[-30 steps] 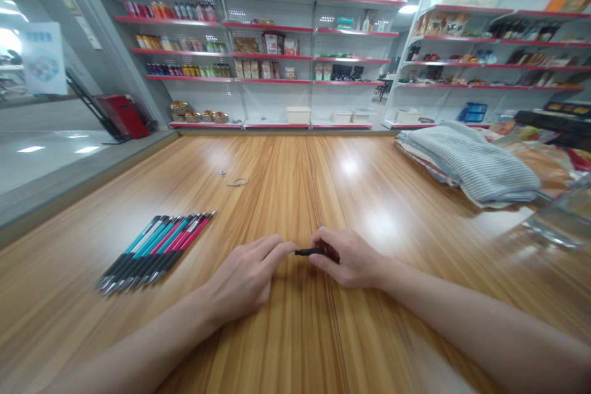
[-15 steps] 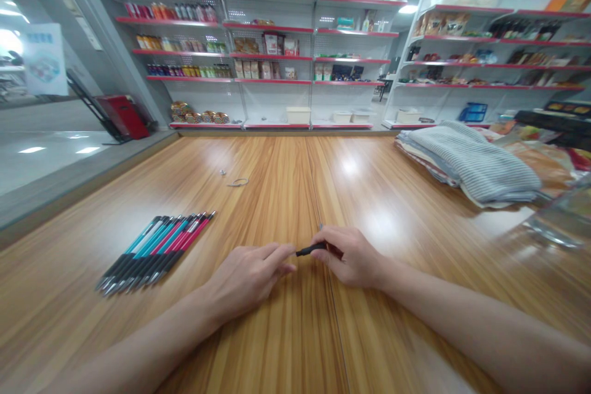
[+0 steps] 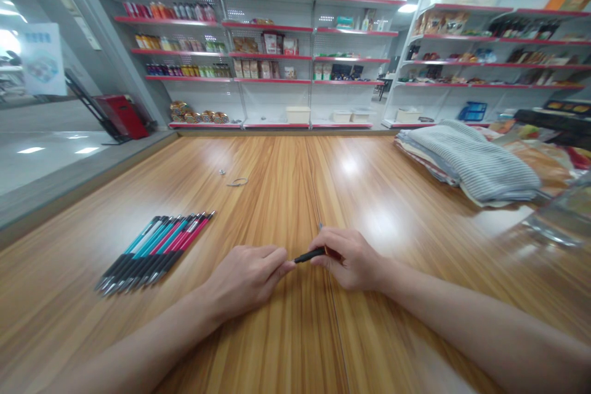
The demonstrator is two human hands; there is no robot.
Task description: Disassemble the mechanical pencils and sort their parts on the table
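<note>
My right hand [image 3: 349, 258] is closed around a pen [image 3: 310, 254] with a black front end and a reddish barrel, held low over the wooden table [image 3: 295, 332]. The black end points left. My left hand [image 3: 247, 277] pinches at that pen's tip with thumb and fingers, its heel resting on the table. A row of several teal and pink pens [image 3: 154, 249] with black grips lies to the left of my left hand, side by side.
A small metal ring [image 3: 237, 182] and a tiny part [image 3: 222, 172] lie farther back. Folded striped cloths [image 3: 471, 163] are stacked at the right. A clear container [image 3: 566, 212] stands at the right edge. Store shelves [image 3: 272, 55] line the back.
The pen's black end has tilted slightly, and my left fingers have closed in on its tip. Both hands stay in nearly the same place.
</note>
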